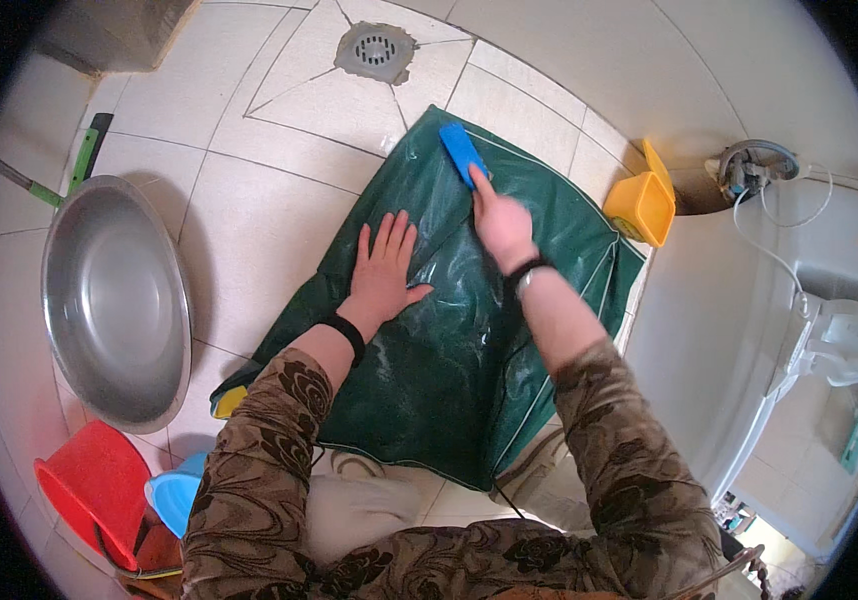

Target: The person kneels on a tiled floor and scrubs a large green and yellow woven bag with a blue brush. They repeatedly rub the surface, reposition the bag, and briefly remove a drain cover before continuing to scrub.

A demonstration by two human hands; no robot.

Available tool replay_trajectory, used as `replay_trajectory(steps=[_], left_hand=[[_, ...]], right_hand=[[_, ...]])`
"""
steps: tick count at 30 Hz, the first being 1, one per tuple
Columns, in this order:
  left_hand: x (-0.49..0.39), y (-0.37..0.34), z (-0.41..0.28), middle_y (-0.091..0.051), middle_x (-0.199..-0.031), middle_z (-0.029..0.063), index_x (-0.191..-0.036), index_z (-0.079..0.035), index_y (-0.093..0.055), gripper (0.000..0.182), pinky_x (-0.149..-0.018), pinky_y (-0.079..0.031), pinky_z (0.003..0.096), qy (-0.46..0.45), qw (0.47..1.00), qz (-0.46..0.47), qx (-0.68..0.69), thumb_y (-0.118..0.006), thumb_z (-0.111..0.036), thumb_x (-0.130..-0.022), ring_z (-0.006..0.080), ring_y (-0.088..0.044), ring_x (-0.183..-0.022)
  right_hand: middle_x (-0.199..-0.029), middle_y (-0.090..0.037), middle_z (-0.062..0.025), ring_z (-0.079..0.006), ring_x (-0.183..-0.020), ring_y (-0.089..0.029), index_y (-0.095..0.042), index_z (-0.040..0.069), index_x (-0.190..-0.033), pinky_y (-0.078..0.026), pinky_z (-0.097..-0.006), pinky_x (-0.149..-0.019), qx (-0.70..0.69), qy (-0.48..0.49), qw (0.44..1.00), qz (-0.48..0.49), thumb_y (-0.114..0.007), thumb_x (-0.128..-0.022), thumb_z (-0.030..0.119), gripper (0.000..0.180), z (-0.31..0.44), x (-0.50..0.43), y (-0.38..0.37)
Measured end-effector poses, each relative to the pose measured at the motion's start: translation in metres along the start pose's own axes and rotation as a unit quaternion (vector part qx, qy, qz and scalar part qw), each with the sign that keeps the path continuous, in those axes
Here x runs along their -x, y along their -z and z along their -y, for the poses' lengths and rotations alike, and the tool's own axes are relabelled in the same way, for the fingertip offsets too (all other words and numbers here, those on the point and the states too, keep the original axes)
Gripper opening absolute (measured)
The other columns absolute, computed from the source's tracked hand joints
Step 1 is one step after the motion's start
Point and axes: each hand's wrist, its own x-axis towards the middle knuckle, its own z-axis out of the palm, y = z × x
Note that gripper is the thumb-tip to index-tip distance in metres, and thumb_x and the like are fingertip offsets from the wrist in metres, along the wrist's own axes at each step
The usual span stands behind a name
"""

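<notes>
A dark green waterproof fabric bag or cover (429,360) with pale piping lies spread on the tiled floor before me. Its surface looks wet, with whitish smears. My left hand (386,262) rests flat on it, fingers spread, holding nothing. My right hand (500,225) grips a blue scrubbing brush (463,152) against the upper part of the fabric; the bristles are hidden beneath. A small yellow patch (229,402) shows at the fabric's lower left corner, by my left sleeve.
A metal basin (118,300) stands at left, beside a green-handled squeegee (84,159). Below it are a red bucket (95,484) and a blue basin (178,491). A yellow plastic container (637,206) touches the right edge. A floor drain (375,51) lies beyond; a white washing machine or tub (688,300) borders the right.
</notes>
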Motion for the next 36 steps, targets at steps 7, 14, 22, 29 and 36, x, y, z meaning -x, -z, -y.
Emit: replay_trajectory(steps=[7, 14, 22, 29, 36], left_hand=[[-0.002, 0.004, -0.005, -0.013, -0.161, 0.0178, -0.151, 0.000, -0.025, 0.101, -0.117, -0.007, 0.0586, -0.002, 0.998, 0.056, -0.015, -0.059, -0.065, -0.082, 0.0341, -0.010, -0.149], [0.001, -0.001, -0.006, -0.014, -0.161, 0.0173, -0.150, 0.001, -0.026, 0.107, -0.118, -0.006, 0.0564, 0.000, 1.000, 0.008, 0.010, -0.069, -0.061, -0.074, 0.0334, -0.010, -0.149], [0.025, 0.034, 0.012, -0.017, -0.159, 0.0218, -0.150, 0.006, -0.016, 0.115, -0.119, -0.010, 0.0520, -0.016, 0.995, 0.063, 0.081, -0.080, -0.047, -0.070, 0.0324, -0.013, -0.149], [0.091, 0.029, 0.032, -0.016, -0.160, 0.0155, -0.153, 0.002, -0.009, 0.125, -0.119, -0.010, 0.0550, 0.036, 0.995, 0.039, 0.090, -0.083, -0.048, -0.065, 0.0303, -0.015, -0.148], [0.075, 0.031, 0.036, -0.010, -0.162, 0.0137, -0.153, 0.002, -0.004, 0.130, -0.119, -0.008, 0.0529, 0.037, 0.993, 0.091, 0.072, -0.081, -0.054, -0.065, 0.0279, -0.010, -0.150]], right_hand=[[-0.070, -0.065, -0.0188, -0.0362, -0.058, -0.064, -0.037, 0.026, -0.147, -0.051, -0.0503, -0.053, 0.009, -0.013, 1.000, 0.002, -0.050, -0.098, 0.023, 0.050, -0.019, 0.047, 0.006], [-0.065, -0.062, -0.0200, -0.0373, -0.056, -0.063, -0.042, 0.021, -0.143, -0.049, -0.0525, -0.052, -0.130, 0.013, 0.990, -0.046, -0.050, -0.097, 0.018, 0.048, 0.012, 0.094, -0.030], [-0.072, -0.064, -0.0229, -0.0425, -0.064, -0.063, -0.040, 0.021, -0.143, -0.050, -0.0523, -0.055, -0.097, -0.076, 0.992, -0.007, -0.050, -0.097, 0.022, 0.047, 0.012, 0.060, -0.009], [-0.103, -0.068, -0.0183, -0.0350, -0.072, -0.068, -0.046, 0.024, -0.138, -0.055, -0.0433, -0.057, -0.136, 0.058, 0.988, 0.044, -0.054, -0.093, 0.015, 0.046, 0.040, 0.123, -0.034], [-0.078, -0.066, -0.0208, -0.0399, -0.064, -0.065, -0.047, 0.018, -0.138, -0.052, -0.0509, -0.055, -0.114, 0.070, 0.990, 0.053, -0.053, -0.092, 0.016, 0.046, 0.026, 0.113, -0.019]])
